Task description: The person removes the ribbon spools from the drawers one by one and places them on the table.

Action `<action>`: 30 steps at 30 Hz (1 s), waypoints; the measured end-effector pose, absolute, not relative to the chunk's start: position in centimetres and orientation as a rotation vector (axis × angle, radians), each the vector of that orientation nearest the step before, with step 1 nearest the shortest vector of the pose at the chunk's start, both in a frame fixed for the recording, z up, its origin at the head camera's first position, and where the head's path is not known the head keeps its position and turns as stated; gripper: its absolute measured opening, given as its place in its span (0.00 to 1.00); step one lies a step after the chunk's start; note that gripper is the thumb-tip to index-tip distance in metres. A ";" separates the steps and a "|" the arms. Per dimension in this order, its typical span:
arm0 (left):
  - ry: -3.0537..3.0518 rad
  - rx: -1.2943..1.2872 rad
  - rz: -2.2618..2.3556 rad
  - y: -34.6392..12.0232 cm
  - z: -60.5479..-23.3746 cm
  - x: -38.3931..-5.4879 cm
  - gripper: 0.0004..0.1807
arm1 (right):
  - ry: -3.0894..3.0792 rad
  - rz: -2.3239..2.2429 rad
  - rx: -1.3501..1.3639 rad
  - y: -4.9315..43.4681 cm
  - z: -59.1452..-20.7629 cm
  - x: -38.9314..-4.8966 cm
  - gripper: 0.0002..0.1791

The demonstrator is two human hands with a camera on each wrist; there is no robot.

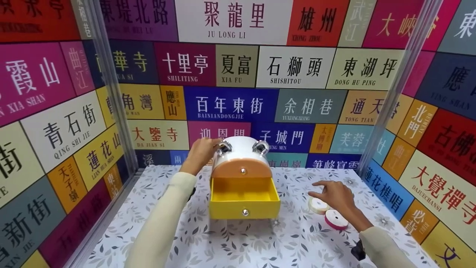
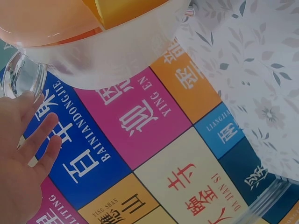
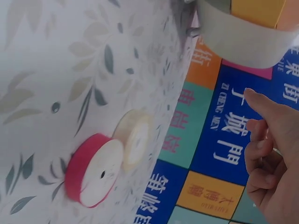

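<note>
A small frog-like drawer box [image 1: 241, 149] stands on the table, with a white top, an orange upper front and silver ring eyes. Its yellow lower drawer [image 1: 244, 209] is pulled out, its inner floor showing. My left hand [image 1: 202, 152] is at the box's left eye [image 2: 25, 74], fingertips pinching it; the other fingers stretch out beside it. Over the table at the right, my right hand [image 1: 334, 197] hovers with its index finger extended and the other fingers loosely bent [image 3: 275, 158], holding nothing. Just below it lie a cream ribbon spool [image 1: 318, 206] and a pink ribbon spool [image 1: 336, 219].
A leaf-patterned white cloth [image 1: 260, 245] covers the table. Behind and on both sides rise panels of colourful place-name signs [image 1: 230, 104], joined by clear corner strips [image 1: 115, 96]. A dark object [image 1: 358, 251] shows by the right sleeve.
</note>
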State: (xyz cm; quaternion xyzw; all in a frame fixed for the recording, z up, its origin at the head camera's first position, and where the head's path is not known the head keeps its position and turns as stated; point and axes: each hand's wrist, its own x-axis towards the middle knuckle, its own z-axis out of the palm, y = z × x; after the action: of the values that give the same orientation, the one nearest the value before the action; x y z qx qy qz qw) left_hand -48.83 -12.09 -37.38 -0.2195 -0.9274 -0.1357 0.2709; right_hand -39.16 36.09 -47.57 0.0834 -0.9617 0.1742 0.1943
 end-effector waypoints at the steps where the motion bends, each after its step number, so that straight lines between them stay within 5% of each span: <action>1: -2.501 -0.589 -0.362 -12.0 -37.4 -48.8 0.12 | -2.688 0.482 0.248 35.7 -47.4 -39.2 0.26; 30: -2.491 -0.598 -0.340 -12.0 -37.5 -48.8 0.12 | -2.500 0.573 0.572 25.2 -43.1 -38.0 0.20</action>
State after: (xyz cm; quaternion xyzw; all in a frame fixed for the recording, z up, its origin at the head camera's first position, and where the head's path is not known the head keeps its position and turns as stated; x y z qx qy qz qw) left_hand -48.79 -11.99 -37.48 -0.2224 -0.9268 -0.1263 0.2751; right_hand -38.00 25.15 -43.14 0.2105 -0.9202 0.2107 0.2539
